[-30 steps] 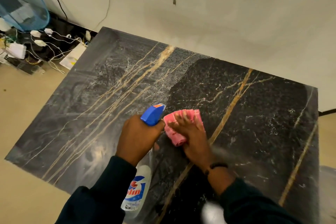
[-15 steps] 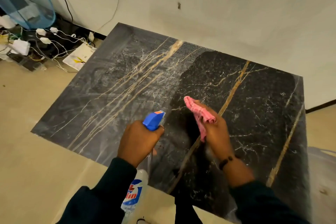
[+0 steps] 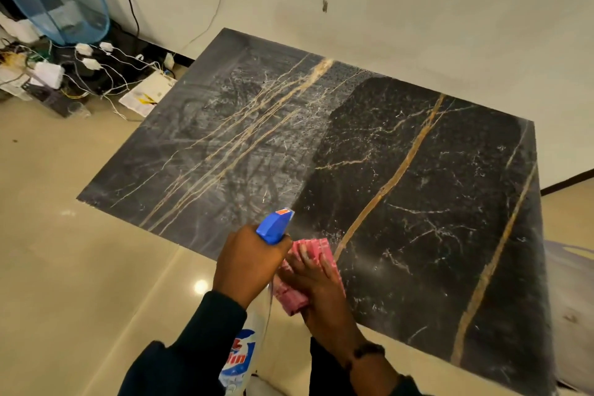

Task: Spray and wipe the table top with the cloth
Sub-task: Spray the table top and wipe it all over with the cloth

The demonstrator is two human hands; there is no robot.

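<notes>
Hands were both at the near edge of the counter [image 3: 418, 202]. Left hand [image 3: 247, 264] was wrapped tight around the neck of the spray bottle [image 3: 244, 350], blue nozzle [image 3: 274, 225] aimed out across the slab, bottle body hanging below the counter edge. Couldn't tell if the trigger was squeezed; fingers were hidden from this angle. Right hand [image 3: 316, 280] lay flat, fingers spread, pressing the pink cloth [image 3: 308, 251] onto the marble, just beside the left hand.

Surface read as two zones: left half grey, streaky, speckled with droplets; right half dark and cleaner-looking. My guess was the left half remained to be wiped.

Risks as I saw them:
- Hands nearly touching, so a wipe stroke left would likely bump the bottle or nozzle.
- Cloth sat right at the edge, folded over; a pull toward the body could drag it off the counter.
- Overspray to the far left could reach the chargers and cables [image 3: 90, 64] on the floor.
- Drips on glossy floor tiles [image 3: 80, 267] meant slip risk.
</notes>
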